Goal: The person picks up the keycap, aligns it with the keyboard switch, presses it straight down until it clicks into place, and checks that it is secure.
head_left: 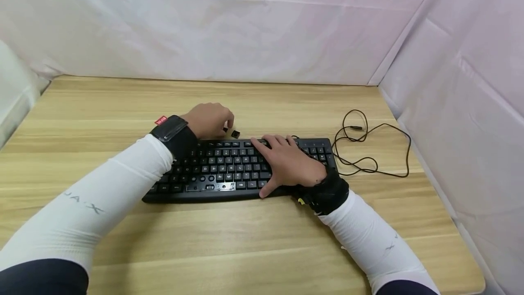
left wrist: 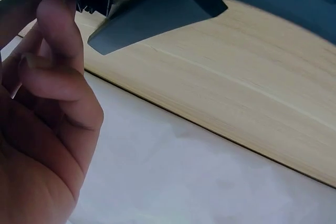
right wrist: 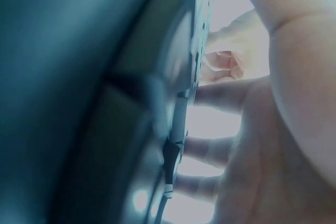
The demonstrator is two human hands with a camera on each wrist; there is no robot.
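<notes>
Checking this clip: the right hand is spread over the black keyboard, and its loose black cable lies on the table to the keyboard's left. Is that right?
Not quite: the cable lies to the keyboard's right, as the head view shows. The right hand is indeed spread over the black keyboard.

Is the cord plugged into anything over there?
Its plug is out: it lies loose on the table, beside the loops of cord.
</notes>
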